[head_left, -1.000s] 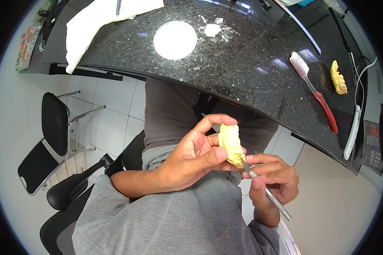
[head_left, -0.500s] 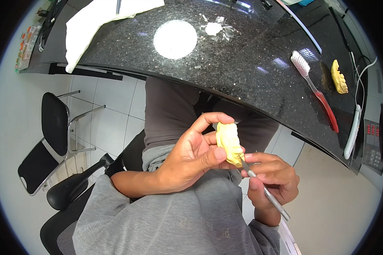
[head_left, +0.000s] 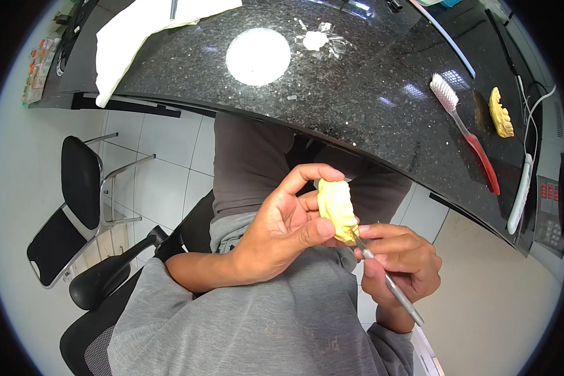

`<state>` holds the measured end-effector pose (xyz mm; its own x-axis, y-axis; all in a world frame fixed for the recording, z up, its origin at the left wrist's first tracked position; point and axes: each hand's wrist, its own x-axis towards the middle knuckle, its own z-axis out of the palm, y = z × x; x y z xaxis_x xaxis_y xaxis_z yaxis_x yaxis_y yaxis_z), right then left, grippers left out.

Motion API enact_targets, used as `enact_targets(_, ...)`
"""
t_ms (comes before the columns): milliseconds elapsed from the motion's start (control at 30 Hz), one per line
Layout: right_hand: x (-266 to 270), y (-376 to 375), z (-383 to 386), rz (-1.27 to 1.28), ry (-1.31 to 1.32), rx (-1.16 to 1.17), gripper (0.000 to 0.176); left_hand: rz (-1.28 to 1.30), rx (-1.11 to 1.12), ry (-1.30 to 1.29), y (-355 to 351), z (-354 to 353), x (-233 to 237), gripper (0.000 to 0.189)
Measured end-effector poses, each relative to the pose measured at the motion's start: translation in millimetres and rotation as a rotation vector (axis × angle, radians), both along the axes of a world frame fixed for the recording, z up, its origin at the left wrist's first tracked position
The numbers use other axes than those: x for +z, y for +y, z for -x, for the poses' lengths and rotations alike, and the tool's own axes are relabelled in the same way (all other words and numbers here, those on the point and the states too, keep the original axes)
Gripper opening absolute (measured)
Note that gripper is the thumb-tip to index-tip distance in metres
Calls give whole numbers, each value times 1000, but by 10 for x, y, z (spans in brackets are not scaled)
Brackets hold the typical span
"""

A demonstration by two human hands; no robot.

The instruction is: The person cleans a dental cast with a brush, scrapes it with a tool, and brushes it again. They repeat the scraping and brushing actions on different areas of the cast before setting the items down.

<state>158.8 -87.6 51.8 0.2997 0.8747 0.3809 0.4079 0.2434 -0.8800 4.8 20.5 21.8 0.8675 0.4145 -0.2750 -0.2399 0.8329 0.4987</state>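
Note:
A yellow dental cast point(head_left: 336, 210) with a row of teeth along its right side is gripped upright between the thumb and fingers of my left hand point(head_left: 288, 222), above my lap. My right hand point(head_left: 407, 266) pinches a slim silver scalpel-like knife point(head_left: 391, 287) by its handle. The knife's tip meets the lower end of the cast, where my right fingertips are close by. Exactly where the blade touches is hard to make out. Another yellow dental cast piece point(head_left: 500, 113) lies on the dark countertop point(head_left: 357, 94) at the right.
A red-handled toothbrush point(head_left: 467, 135) and a white handpiece with a cord point(head_left: 520, 194) lie at the right of the counter. A bright white disc point(head_left: 258, 56), a white powdery lump point(head_left: 315, 41) and a white cloth point(head_left: 128, 44) are farther back. A black chair point(head_left: 80, 182) stands left.
The knife and my right hand have shifted very slightly, the handle's lower end moving a little left. My left hand keeps the cast in nearly the same place.

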Motion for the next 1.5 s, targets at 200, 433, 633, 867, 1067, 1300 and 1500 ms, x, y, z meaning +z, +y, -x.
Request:
enact_targets(200, 16, 10, -5, -2, -29, -4, 27, 21, 0, -13, -24, -15, -12, 65)
enact_targets(433, -26, -6, -12, -27, -46, -25, 25, 38, -2, -10, -36, -39, -12, 63)
enact_targets(633, -54, -35, -28, 0, -57, -49, 25, 38, -24, -20, -46, -76, -71, 61)
enact_targets(867, -100, -81, 7, -15, 171, -90, 23, 21, -83, -49, 17, -86, -56, 67)
enact_targets(1067, -126, -72, -23, -9, 102, -41, 23, -73, -63, 4, 38, -85, -45, 70)
enact_targets(1300, -173, -38, -75, -19, 83, 28, 24, -70, -71, 22, 65, -68, -72, 69)
enact_targets(1500, -170, -45, -47, 19, 141, -17, 25, -34, -90, 4, 80, -48, -76, 68)
